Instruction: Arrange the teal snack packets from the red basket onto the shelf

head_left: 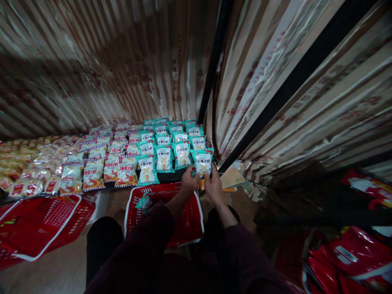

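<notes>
Between my two hands is a teal and white snack bag (203, 161) at the front right corner of the display. My left hand (189, 182) grips its lower left edge, and my right hand (213, 187) grips its lower right edge. Rows of matching teal bags (163, 158) stand right beside it on the left. Under my left forearm sits a red shopping basket (200, 212) with a white rim, and a teal bag or two (143, 203) lies inside it. Whether the held bag rests on the shelf, I cannot tell.
Orange and white snack bags (94, 173) and round wrapped packs (33, 187) fill the display leftward. A second red basket (55, 220) stands at left. Pleated curtains (122, 61) and a dark pole (260, 128) close off the back and right. Red packages (352, 253) lie at lower right.
</notes>
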A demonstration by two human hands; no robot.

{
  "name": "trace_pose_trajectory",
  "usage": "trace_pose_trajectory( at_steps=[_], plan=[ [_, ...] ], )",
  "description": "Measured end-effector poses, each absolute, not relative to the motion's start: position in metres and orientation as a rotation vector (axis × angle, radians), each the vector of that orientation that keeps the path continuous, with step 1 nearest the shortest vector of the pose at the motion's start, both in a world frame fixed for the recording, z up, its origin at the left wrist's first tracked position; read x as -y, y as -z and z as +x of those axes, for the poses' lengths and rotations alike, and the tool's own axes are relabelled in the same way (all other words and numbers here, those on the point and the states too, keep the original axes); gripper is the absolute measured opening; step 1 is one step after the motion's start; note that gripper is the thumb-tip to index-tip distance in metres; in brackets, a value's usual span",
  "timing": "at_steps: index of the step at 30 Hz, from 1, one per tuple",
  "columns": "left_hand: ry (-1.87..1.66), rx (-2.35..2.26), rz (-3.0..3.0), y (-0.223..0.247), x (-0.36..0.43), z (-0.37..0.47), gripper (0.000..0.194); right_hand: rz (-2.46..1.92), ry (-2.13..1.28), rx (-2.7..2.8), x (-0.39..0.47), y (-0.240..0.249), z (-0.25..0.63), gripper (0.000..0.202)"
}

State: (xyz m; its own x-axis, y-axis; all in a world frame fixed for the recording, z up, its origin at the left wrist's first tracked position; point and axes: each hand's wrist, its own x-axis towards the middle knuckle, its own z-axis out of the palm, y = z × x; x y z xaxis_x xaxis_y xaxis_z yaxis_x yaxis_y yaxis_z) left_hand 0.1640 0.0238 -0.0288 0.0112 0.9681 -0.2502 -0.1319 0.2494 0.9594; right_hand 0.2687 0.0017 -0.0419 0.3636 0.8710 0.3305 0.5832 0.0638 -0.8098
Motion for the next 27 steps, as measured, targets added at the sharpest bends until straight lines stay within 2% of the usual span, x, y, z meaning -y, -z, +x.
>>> trace_pose_trajectory(
  at_steps=[3, 7, 13, 20, 27],
  plan=[
    [-1.004, -1.461, 1.25, 0.03, -0.029, 0.167, 0.049, -1.635, -0.292, 1.333, -0.009, 0.046, 0.27, 0.053],
    [-0.976, -1.551, 1.381, 0.03, -0.036, 0.173, 0.049, -1.64, -0.227, 1.316, -0.019, 0.051, 0.27, 0.052],
    [-0.99, -1.572, 1.401, 0.03, -0.041, 0.176, 0.05, -1.636, -0.141, 1.326, -0.033, 0.053, 0.269, 0.052],
    [-1.051, -1.519, 1.431, 0.034, -0.043, 0.179, 0.036, -1.662, -0.066, 1.322, -0.043, 0.053, 0.269, 0.054],
    [-0.986, -1.53, 1.519, 0.026, -0.043, 0.185, 0.044, -1.697, -0.081, 1.25, -0.046, 0.051, 0.265, 0.056]
  ],
)
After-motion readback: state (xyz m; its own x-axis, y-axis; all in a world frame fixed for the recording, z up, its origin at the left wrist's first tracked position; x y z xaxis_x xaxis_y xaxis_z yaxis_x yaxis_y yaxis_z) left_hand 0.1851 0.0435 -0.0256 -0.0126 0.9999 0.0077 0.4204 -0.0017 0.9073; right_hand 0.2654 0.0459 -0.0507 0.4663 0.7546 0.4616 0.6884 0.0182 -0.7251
